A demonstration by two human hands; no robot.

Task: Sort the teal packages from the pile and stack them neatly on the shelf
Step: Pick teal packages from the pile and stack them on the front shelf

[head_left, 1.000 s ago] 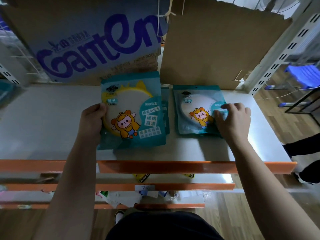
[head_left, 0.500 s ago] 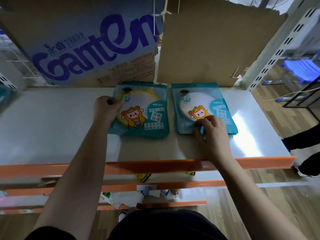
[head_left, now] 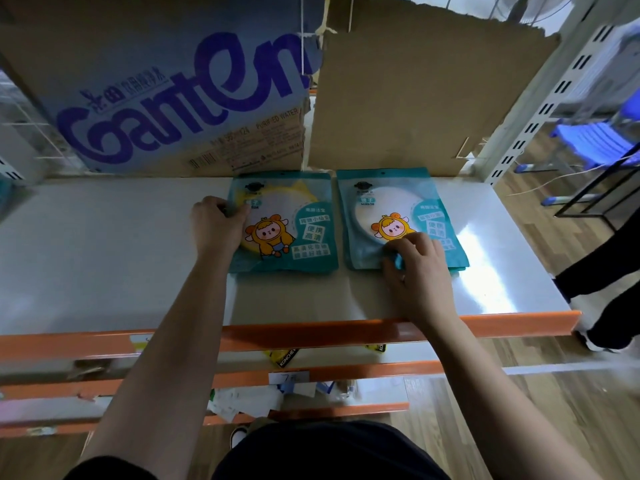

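Note:
Two stacks of teal mirror packages lie flat side by side at the back of the white shelf [head_left: 104,258]. The left stack [head_left: 298,230] shows a yellow round mirror and a cartoon figure; my left hand [head_left: 218,226] grips its left edge. The right stack [head_left: 398,209] holds a white round mirror, with more packages peeking out beneath at its right edge. My right hand [head_left: 415,268] rests on its lower front part, fingers pinching the bottom edge.
A cardboard box printed "Ganten" [head_left: 173,98] and a plain cardboard sheet [head_left: 415,98] stand behind the packages. The shelf's orange front rail [head_left: 311,334] runs below my wrists; lower shelves hold loose small items. A person's legs [head_left: 602,271] stand at the right.
My left hand laid its package down flat onto the left stack at the back. My right hand slid from the right stack's right side to its lower front edge.

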